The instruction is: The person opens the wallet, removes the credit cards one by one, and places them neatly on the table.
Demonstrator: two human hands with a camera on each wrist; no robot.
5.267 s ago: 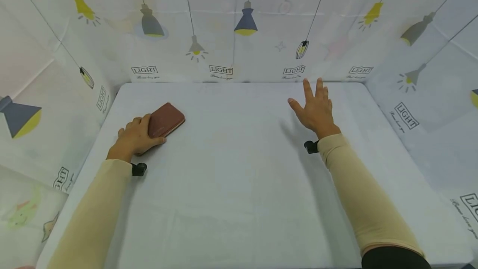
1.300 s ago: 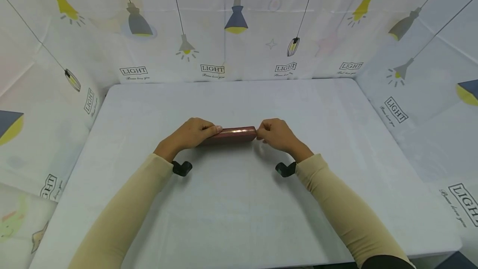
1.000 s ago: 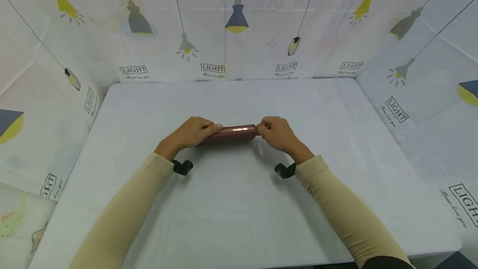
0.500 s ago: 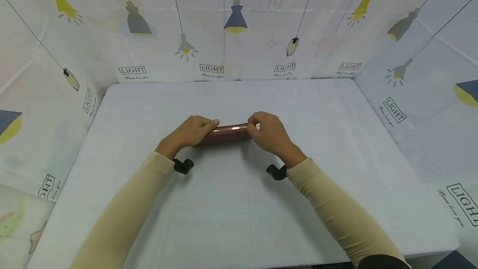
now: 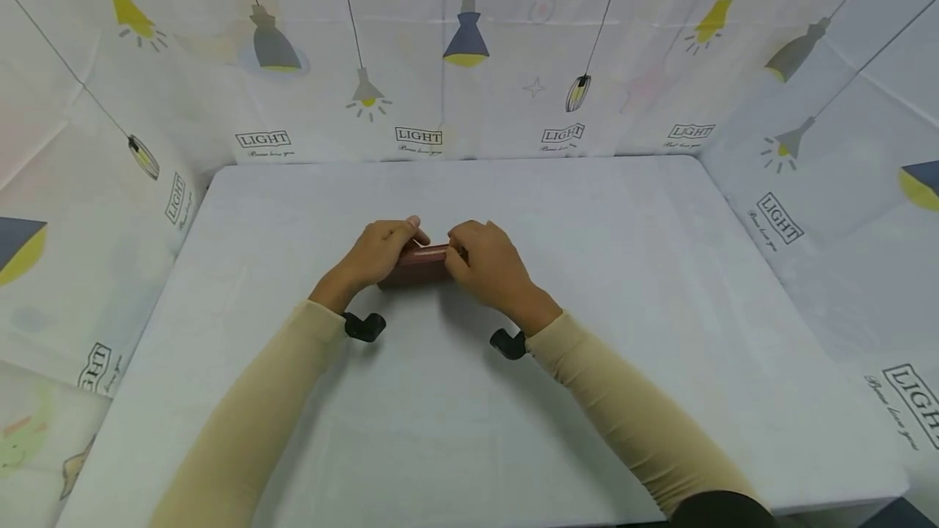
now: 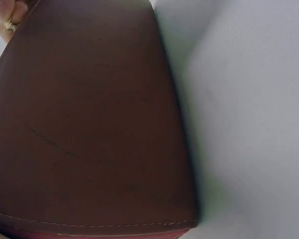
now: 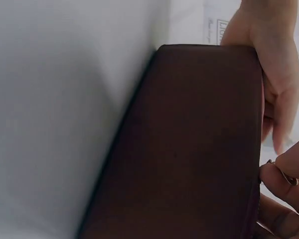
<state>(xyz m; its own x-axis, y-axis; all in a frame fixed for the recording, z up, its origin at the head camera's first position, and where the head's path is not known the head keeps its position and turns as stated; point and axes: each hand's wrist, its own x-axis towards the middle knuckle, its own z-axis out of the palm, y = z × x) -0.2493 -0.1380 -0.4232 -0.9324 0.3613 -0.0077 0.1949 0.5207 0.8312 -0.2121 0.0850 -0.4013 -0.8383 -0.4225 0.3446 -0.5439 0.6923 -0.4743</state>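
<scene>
A brown zip-around wallet (image 5: 414,271) stands on its edge on the white table, its metal zipper (image 5: 429,253) facing up. My left hand (image 5: 374,251) grips its left end, with the thumb near the top edge. At the top edge, my right hand (image 5: 487,263) pinches the small metal zipper pull (image 7: 290,179) between thumb and finger. The wallet's broad side fills much of the left wrist view, with a scratch and a stitched seam, and a strip of red lining shows at the bottom edge. The right hand hides the wallet's right part in the head view.
The white-covered table (image 5: 440,430) spreads around the hands. Behind it and at both sides hangs a white cloth (image 5: 506,104) printed with lamps. Each wrist carries a small black camera, the left camera (image 5: 364,327) and the right camera (image 5: 508,344).
The wallet has come from the table's left side to the middle and been stood on edge. My right hand has joined it, then slid leftward along the top edge with the zipper pull.
</scene>
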